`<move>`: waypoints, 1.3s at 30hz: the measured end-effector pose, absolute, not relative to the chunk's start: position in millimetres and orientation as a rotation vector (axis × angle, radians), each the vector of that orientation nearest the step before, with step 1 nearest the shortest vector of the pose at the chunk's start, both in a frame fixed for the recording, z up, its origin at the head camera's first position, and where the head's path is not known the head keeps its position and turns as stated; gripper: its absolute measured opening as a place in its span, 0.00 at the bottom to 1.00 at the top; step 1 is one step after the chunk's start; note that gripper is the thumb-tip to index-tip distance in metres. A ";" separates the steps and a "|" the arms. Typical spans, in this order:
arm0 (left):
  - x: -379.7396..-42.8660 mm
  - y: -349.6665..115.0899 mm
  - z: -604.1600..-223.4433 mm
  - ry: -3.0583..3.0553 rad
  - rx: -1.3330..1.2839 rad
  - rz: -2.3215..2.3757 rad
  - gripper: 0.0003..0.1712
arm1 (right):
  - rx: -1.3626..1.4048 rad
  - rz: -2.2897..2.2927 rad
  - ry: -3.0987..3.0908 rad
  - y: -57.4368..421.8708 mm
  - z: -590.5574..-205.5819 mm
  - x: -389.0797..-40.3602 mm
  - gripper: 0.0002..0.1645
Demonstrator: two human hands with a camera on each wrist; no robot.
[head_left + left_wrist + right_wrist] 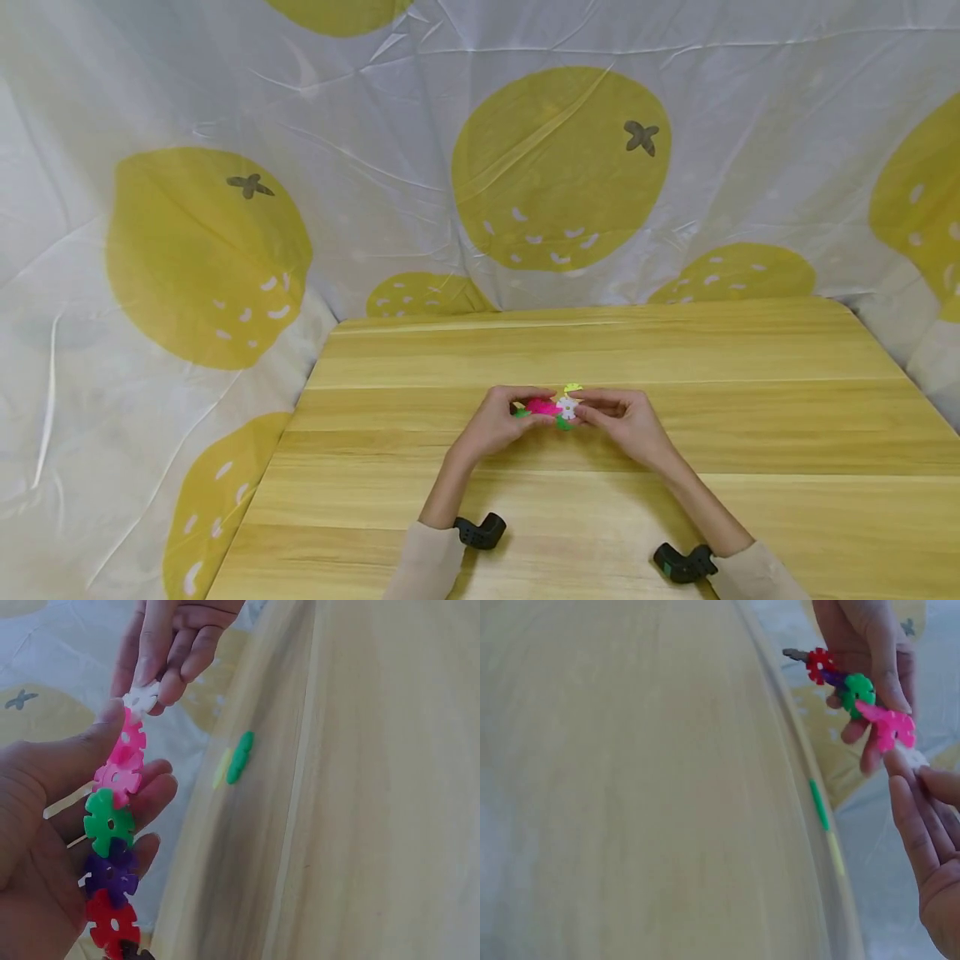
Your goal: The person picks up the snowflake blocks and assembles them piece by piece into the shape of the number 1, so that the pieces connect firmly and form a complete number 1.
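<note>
Hands, head view: left hand (497, 423) and right hand (628, 421) meeting above the middle of the pale wooden surface (750, 433), both closed on a chain of small plastic snowflake discs (546, 407); forearms stretched forward, sleeves near the lower edge, black wrist mounts (480, 531) resting low.

Chain, left wrist view: held up off the surface, lying across the curled fingers (154, 796) of the left hand, thumb pressing on top; pink, green, purple and red discs in a row; right hand pinching a white disc (141, 697) at the pink end.

Loose pieces, left wrist view: green disc (240, 756) and yellow disc (220, 768) on edge on the surface, just beside each other.

Right wrist view: right hand fingers (911, 817) nearly straight, tips at the pink end; white disc hardly visible here.

Handling, judged: light, stiff, slotted plastic; joints likely to pop apart if bent; best pinched flat across a disc's faces, close to the joint.
</note>
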State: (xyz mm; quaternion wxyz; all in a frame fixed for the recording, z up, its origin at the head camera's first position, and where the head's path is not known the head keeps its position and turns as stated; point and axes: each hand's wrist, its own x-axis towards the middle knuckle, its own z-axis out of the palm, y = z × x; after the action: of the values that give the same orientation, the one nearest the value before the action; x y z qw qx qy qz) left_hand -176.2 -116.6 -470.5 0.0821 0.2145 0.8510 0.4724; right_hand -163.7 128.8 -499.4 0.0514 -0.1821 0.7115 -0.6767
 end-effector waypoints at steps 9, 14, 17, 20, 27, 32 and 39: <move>-172.1 -98.8 -468.7 2.846 0.947 1.274 0.28 | -0.423 -2.204 2.019 122.9 -499.0 -163.2 0.21; -172.6 -96.7 -472.0 2.831 0.979 1.372 0.21 | -0.377 -2.246 1.921 120.6 -498.4 -164.3 0.23; -174.4 -100.2 -471.9 2.797 0.956 1.365 0.19 | -0.367 -2.178 1.972 123.2 -498.0 -166.1 0.23; -176.4 -106.0 -471.6 2.773 0.880 1.339 0.18 | -0.348 -2.050 2.128 128.2 -498.2 -168.4 0.23; -177.7 -120.4 -473.9 2.753 0.756 1.300 0.19 | -0.338 -1.811 2.253 132.9 -504.8 -172.8 0.22; -178.4 -125.2 -477.1 2.779 0.760 1.306 0.19 | -0.391 -1.713 2.300 128.8 -510.3 -174.5 0.20; -178.5 -124.3 -480.3 2.721 0.742 1.338 0.20 | -0.439 -1.584 2.438 122.4 -511.6 -176.1 0.21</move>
State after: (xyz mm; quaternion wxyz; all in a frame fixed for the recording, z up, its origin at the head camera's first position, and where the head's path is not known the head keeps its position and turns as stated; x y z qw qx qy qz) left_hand -178.5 -124.3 -480.3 0.0098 0.2378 0.8716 0.4285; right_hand -176.1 122.4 -511.6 0.1006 -0.1486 0.8249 -0.5360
